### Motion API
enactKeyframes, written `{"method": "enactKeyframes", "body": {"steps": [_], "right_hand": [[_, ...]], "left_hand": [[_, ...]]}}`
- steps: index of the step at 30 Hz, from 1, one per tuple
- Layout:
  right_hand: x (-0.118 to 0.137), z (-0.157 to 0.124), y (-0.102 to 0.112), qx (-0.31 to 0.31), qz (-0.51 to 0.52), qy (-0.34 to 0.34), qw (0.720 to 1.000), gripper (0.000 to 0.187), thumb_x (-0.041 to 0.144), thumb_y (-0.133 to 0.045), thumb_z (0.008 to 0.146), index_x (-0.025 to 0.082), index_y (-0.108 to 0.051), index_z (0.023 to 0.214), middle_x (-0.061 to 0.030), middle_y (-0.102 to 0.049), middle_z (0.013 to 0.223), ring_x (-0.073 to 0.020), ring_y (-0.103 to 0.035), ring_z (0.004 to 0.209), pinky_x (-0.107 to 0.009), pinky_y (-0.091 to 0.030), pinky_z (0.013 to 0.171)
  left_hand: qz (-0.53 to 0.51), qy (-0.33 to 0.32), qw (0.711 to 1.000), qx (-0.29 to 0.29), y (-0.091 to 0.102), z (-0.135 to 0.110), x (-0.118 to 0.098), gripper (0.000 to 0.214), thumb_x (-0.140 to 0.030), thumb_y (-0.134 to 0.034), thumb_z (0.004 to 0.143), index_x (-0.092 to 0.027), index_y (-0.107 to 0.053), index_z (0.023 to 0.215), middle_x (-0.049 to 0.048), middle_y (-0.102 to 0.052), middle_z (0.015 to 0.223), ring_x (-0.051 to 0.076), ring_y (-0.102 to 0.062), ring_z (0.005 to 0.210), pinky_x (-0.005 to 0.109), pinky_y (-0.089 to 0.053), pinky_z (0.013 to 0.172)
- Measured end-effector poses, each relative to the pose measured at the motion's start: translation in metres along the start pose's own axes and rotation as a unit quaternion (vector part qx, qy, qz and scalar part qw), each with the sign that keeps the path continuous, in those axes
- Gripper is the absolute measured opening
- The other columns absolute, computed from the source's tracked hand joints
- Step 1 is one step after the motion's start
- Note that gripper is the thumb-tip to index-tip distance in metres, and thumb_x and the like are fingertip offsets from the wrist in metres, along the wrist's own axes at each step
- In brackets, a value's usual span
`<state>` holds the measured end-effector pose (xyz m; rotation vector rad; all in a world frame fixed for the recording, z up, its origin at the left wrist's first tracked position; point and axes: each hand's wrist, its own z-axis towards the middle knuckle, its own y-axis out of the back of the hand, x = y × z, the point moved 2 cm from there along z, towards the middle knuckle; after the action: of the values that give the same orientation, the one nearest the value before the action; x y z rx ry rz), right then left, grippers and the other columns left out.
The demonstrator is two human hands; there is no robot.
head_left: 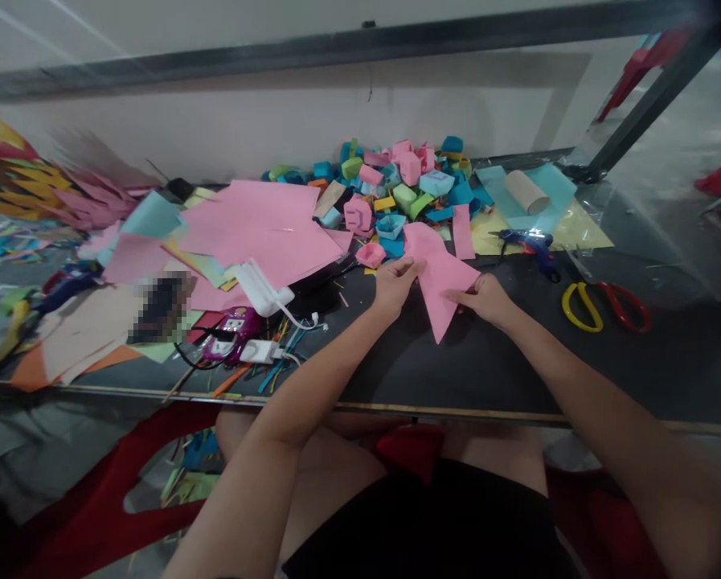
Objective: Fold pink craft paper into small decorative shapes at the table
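A sheet of pink paper (pixel 437 273) with a curved top and a pointed lower corner is held up over the front of the dark table. My left hand (pixel 396 283) pinches its left edge. At its right corner, my right hand (pixel 486 299) grips it with the thumb laid on the front; the other fingers are partly hidden behind. Just beyond the paper lies a heap of small folded paper pieces (pixel 408 173) in pink, blue and green. A pink strip (pixel 463 232) rests behind the sheet.
Scissors (pixel 601 305) with yellow and red handles lie to the right, near a blue glue gun (pixel 534 245) and a cardboard tube (pixel 526 193). On the left are pink sheets (pixel 264 221), a white charger (pixel 260 285), a purple power strip (pixel 232 334) and a blurred-out dark object (pixel 161 305).
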<state>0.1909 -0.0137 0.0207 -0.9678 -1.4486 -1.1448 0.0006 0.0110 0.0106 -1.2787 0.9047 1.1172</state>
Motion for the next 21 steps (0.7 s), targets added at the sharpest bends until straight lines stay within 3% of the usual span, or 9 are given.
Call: {"method": "enactKeyframes", "body": {"steps": [4,12,21], "right_hand": [[0.002,-0.001,0.001,0.02,-0.011,-0.007,1.0,0.041,0.047,-0.094,0.055,0.013,-0.075,0.068,-0.0068,-0.072,0.062,-0.0146,-0.061,0.049,-0.028,-0.053,0.045],[0.001,-0.003,0.002,0.051,-0.027,-0.014,0.998,0.043,0.048,-0.095,0.051,0.014,-0.075,0.069,-0.0054,-0.072,0.061,-0.0146,-0.061,0.048,-0.027,-0.055,0.044],[0.004,-0.005,0.002,0.069,-0.025,-0.013,0.997,0.041,0.046,-0.093,0.054,0.013,-0.074,0.069,-0.0051,-0.07,0.062,-0.0138,-0.058,0.049,-0.029,-0.053,0.046]], "left_hand": [[-0.019,0.016,0.999,-0.04,0.004,0.003,-0.001,0.029,-0.042,-0.086,0.068,-0.018,-0.07,0.066,-0.0041,-0.061,0.062,0.008,-0.051,0.059,0.024,-0.046,0.061],[-0.03,0.036,0.997,-0.065,0.014,0.012,-0.007,0.024,-0.039,-0.086,0.071,-0.018,-0.076,0.076,-0.002,-0.067,0.069,0.007,-0.059,0.062,0.024,-0.052,0.066],[-0.051,0.021,0.997,-0.061,0.023,0.021,-0.012,0.022,-0.034,-0.089,0.068,-0.017,-0.077,0.073,-0.0007,-0.067,0.068,0.006,-0.061,0.061,0.02,-0.053,0.06]]}}
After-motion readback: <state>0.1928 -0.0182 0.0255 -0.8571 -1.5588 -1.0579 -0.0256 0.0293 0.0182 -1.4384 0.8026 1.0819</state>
